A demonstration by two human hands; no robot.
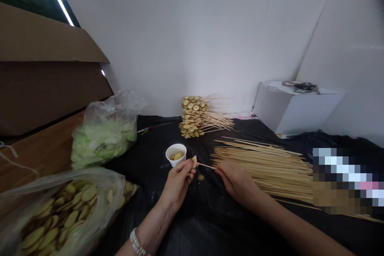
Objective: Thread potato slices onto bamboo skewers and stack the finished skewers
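Blurred block (342,180) covers r end of skewer pile (264,168), can't see what's under it. Bag of slices (60,220) cut off by bottom & l edges. L hand (178,180) hides part of slice (195,161). R forearm (300,228) runs off bottom edge. Dark tangle (300,87) on white box (294,108) too blurry to tell, same for red-tipped thing (143,130) by lettuce bag (103,136)
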